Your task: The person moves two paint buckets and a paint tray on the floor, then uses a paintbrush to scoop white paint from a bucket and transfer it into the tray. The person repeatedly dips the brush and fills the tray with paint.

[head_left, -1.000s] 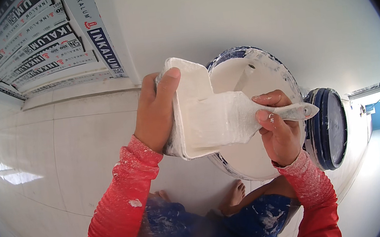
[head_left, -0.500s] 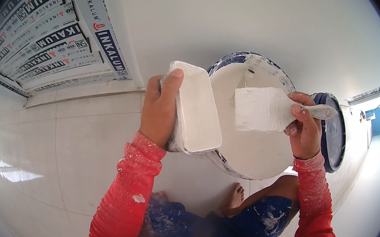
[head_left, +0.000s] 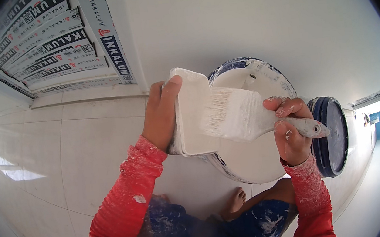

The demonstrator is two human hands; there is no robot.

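Observation:
My left hand (head_left: 161, 114) grips a rectangular tray (head_left: 193, 118) by its left side, thumb over the rim; white paint coats its inside. A wide paintbrush (head_left: 241, 115), its bristles thick with white paint, is held by the handle in my right hand (head_left: 294, 127). The bristle tips overlap the tray's right edge; whether they touch the paint I cannot tell. Below both hands stands a large bucket (head_left: 244, 163) of white paint with a smeared dark blue rim. A small stick-like end with a hole (head_left: 252, 77) shows in the bucket near its far side.
A dark blue lidded bucket (head_left: 335, 137) stands right of the paint bucket, against the white wall (head_left: 253, 13). At the far left is a door or panel (head_left: 50, 45) in printed protective film. Pale tiles (head_left: 103, 142) cover the floor; my bare foot (head_left: 236, 202) is near the bucket.
The paintbrush has moved left from over the bucket to the tray's right edge, and its bristles now show their streaked tips. The left hand still holds the tray, almost unmoved.

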